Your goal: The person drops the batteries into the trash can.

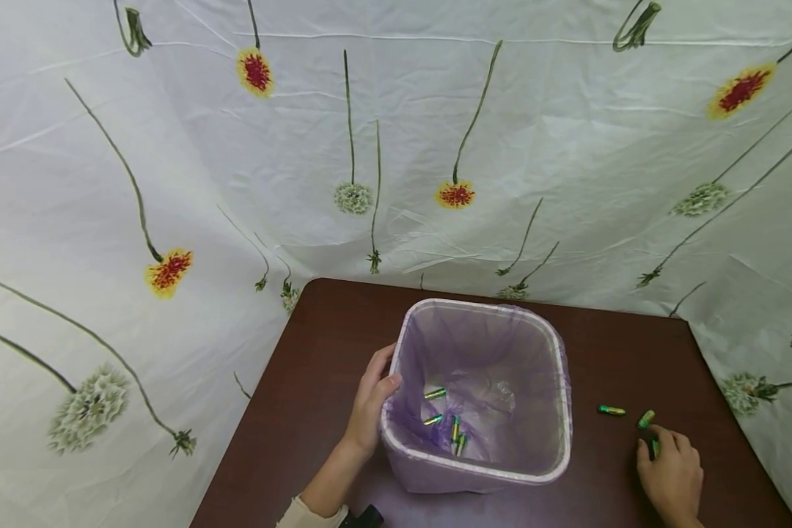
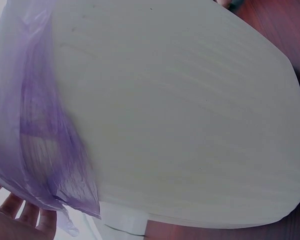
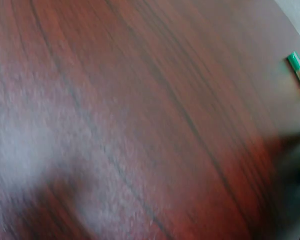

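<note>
A white waste bin [image 1: 482,477] lined with a thin purple bag [image 1: 475,337] stands on the table. My left hand [image 1: 372,400] grips its left rim, thumb over the edge; in the left wrist view, fingers [image 2: 25,215] show at the bag. Several green-and-gold batteries [image 1: 455,429] lie on the bin's floor. To the right of the bin, my right hand [image 1: 675,469] is low over the table, thumb and fingers curled around a battery [image 1: 655,448]. Just beyond the fingertips lies another battery [image 1: 646,419], with one more battery [image 1: 611,411] to its left.
The dark brown wooden table [image 1: 343,315] has rounded back corners. A white cloth [image 1: 290,147] printed with flowers hangs behind it and along both sides. At the bottom, a dark band [image 1: 363,518] shows by the left sleeve [image 1: 310,515].
</note>
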Motion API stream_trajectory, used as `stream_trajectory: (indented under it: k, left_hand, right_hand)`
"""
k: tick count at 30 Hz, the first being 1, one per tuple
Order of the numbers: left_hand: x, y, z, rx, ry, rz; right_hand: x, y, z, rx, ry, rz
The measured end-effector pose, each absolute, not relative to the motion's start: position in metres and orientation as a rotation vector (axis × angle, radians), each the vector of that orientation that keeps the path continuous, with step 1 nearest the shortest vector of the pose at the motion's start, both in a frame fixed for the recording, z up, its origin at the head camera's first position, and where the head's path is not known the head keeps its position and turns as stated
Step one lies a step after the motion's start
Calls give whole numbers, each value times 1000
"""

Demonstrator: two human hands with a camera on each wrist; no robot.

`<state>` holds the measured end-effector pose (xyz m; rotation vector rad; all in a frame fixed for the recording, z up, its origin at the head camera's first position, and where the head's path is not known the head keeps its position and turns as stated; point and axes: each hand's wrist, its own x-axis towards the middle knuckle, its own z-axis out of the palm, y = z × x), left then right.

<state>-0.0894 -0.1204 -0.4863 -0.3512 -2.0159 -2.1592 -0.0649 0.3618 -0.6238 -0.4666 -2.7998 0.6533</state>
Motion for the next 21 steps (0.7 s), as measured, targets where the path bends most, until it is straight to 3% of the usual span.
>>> stream_trajectory:
  k: [21]
  left_hand:
    - [-90, -121, -488, -352, -2011, -2163]
  right_hand:
    - [-63, 369, -626, -460, -2767, 667]
